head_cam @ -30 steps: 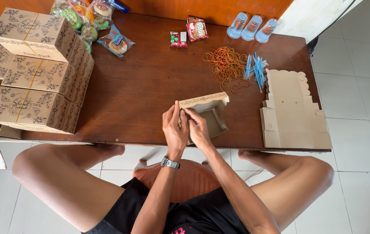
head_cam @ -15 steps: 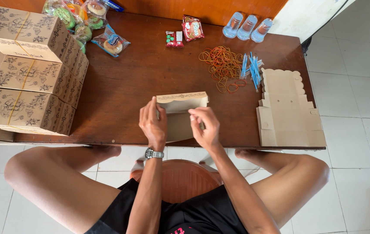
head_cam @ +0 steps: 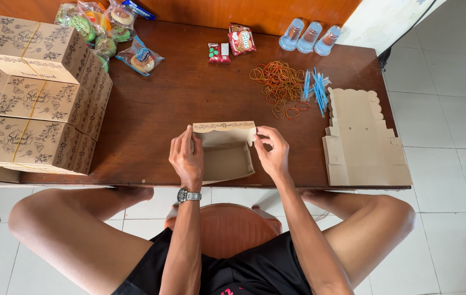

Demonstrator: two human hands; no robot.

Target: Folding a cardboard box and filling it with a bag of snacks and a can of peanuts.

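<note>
Two hands (head_cam: 188, 158) (head_cam: 273, 153) | fingers grasping cardboard box (head_cam: 225, 158) sides | brown, open-topped, half-folded

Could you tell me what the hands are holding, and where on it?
A half-folded cardboard box: left hand on its left side, right hand on its right side.

Stacked printed boxes (head_cam: 31, 104) left — snack packs (head_cam: 107, 33), rubber bands (head_cam: 279, 82), cups (head_cam: 309, 37), flat cartons (head_cam: 361, 142) right.

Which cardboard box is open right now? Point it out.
The box between the hands, at the table's near edge: its lid stands up and the plain inside shows. The boxes stacked at the left are all closed, and the pile at the right lies flat, unfolded.
</note>
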